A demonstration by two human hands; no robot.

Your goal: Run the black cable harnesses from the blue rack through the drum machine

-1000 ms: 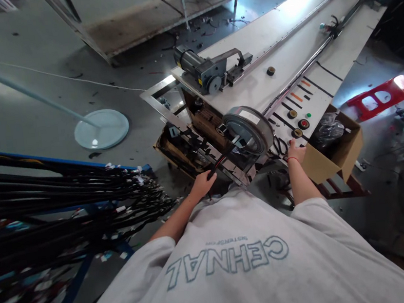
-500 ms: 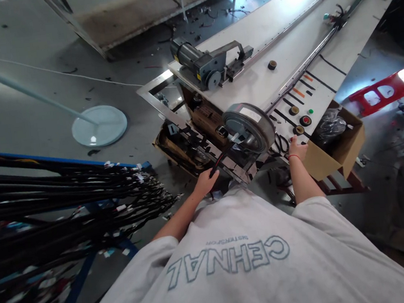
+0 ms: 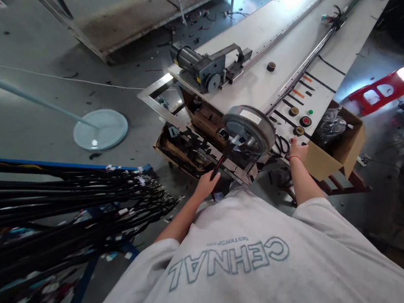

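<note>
My left hand (image 3: 208, 184) is closed round a dark wire bundle (image 3: 219, 164). The bundle runs up to a round grey wheel-like machine head (image 3: 250, 128) at the near end of a long white bench (image 3: 274, 83). Beyond the wheel, a long dark cable (image 3: 300, 70) lies stretched along the bench. At the near right corner my right hand (image 3: 298, 149) rests by the bench edge, a digit stretched toward a small red button (image 3: 291, 140). Its other fingers show only in part. Rolls of tape (image 3: 298, 130) and a larger red button (image 3: 305, 121) lie just beyond that hand.
A motor unit (image 3: 194, 64) stands on the bench's left side. To the right are an open cardboard box (image 3: 348, 143) and a red stool-like object (image 3: 386, 91). On the left, black wire harnesses (image 3: 64, 198) hang from a blue rack, near a pole's round base (image 3: 100, 129).
The view has shifted slightly. My left hand stays on the wire bundle, which sits in nearly the same position. My right hand remains by the small red button.
</note>
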